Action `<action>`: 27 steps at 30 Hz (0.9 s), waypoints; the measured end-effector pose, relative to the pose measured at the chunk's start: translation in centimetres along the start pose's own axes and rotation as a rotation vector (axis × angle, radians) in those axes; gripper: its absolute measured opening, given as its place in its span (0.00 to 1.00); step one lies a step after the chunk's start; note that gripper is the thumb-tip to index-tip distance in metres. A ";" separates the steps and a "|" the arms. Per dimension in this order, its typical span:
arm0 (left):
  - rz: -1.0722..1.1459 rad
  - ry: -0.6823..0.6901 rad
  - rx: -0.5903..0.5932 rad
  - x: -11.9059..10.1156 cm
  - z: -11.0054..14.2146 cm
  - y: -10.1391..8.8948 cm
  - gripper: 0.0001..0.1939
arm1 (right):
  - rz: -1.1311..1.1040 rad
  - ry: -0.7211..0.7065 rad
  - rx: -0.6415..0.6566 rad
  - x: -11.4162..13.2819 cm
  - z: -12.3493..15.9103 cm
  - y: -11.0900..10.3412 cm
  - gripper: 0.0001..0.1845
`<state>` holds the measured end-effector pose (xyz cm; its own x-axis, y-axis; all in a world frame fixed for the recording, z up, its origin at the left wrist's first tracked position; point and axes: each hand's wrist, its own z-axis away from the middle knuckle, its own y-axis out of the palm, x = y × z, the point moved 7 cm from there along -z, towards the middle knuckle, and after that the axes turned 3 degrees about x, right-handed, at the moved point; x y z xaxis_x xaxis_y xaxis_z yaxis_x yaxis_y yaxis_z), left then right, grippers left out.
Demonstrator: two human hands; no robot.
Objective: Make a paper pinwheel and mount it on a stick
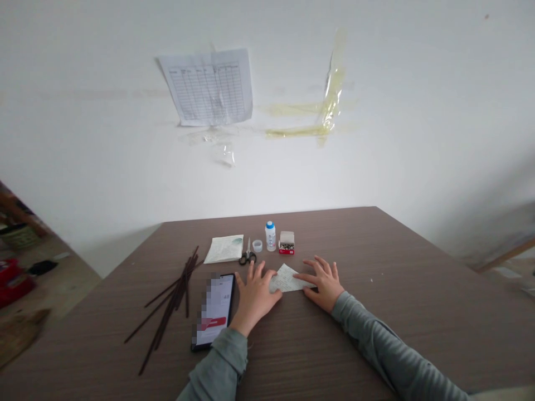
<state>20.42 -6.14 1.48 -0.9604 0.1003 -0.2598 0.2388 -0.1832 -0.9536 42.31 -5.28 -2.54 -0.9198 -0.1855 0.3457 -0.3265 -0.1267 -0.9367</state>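
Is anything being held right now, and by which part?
Nothing is gripped: the left hand and right hand lie flat on opposite ends of a folded paper.

One left hand (254,298), one right hand (322,283), one smartphone (214,312), one pair of scissors (247,256).

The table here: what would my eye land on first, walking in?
The left hand and right hand lie flat on the table, meeting at a folded paper in the middle. Left of them, dark sticks splay beside a phone. High up, a printed sheet and yellowed tape stand out on the white wall.
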 end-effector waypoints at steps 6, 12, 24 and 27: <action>0.023 -0.013 -0.022 -0.4 0.0 0.6 0.29 | 0.063 0.050 0.023 0.6 -0.3 0.3 0.32; 0.021 -0.014 -0.005 0.3 -0.2 0.3 0.31 | 0.039 0.064 -0.002 -0.2 0.0 -0.3 0.31; 0.018 -0.042 -0.002 2.2 0.3 -0.3 0.32 | 0.020 0.081 -0.018 -0.7 0.3 -0.1 0.31; 0.021 -0.057 0.002 3.0 0.4 -0.4 0.33 | 0.027 0.075 -0.017 -0.8 0.3 -0.1 0.31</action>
<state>17.40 -6.17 1.11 -0.9619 0.0400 -0.2706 0.2589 -0.1864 -0.9478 43.16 -5.44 -2.73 -0.9417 -0.1154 0.3160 -0.3047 -0.1059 -0.9466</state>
